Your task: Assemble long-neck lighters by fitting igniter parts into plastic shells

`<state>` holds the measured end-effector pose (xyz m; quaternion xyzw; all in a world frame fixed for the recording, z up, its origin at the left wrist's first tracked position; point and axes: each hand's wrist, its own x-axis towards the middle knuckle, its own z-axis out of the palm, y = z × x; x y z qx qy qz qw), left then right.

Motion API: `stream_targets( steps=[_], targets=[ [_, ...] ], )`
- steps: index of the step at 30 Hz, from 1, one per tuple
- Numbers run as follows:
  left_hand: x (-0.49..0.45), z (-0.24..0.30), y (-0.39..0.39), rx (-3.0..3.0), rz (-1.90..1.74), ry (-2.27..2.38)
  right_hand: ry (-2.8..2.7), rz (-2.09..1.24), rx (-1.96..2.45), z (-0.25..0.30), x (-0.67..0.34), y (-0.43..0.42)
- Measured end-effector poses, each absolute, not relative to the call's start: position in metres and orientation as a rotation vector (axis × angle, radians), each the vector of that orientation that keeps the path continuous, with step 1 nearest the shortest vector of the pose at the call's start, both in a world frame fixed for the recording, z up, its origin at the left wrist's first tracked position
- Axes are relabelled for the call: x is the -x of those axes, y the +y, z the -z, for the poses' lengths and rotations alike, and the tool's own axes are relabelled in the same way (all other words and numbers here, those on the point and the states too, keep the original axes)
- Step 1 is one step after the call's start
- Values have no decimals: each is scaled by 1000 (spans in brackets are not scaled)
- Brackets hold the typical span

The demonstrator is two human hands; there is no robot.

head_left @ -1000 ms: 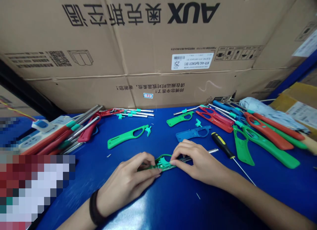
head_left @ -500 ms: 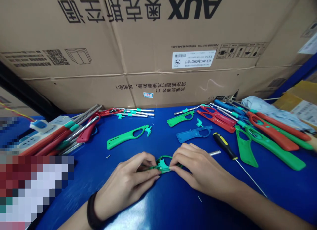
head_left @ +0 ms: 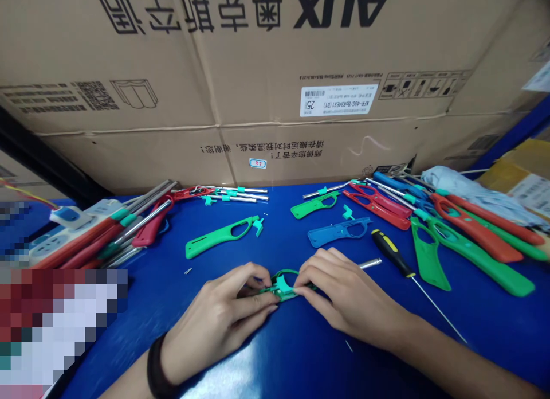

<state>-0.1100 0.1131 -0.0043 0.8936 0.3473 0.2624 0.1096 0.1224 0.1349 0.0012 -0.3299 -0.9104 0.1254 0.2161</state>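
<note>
A green plastic lighter handle half [head_left: 283,284] with a metal tube [head_left: 370,263] sticking out to the right lies on the blue table [head_left: 301,353], low in the middle. My left hand [head_left: 219,319] pinches its left end with curled fingers. My right hand [head_left: 344,293] presses fingertips on its right part and covers the tube's near end. A small teal trigger piece [head_left: 282,282] shows between the two hands.
A yellow-black screwdriver [head_left: 393,253] lies right of my hands. Loose green [head_left: 217,238], blue [head_left: 337,231] and red [head_left: 378,207] handle shells lie behind. Finished lighters pile at the left [head_left: 112,233] and right [head_left: 476,238]. A large cardboard box [head_left: 266,78] walls the back.
Both hands have stayed on the green handle half, with only small finger shifts. The view has tilted slightly.
</note>
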Motion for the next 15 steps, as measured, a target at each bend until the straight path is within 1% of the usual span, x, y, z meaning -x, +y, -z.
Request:
stream_targets(
  steps=[8, 15],
  targets=[
    [111, 6, 112, -2621, -778, 1028, -2534, -239, 871, 2, -120, 133],
    [111, 5, 113, -2623, -758, 1013, -2584, -82, 795, 5, -121, 135]
  ],
)
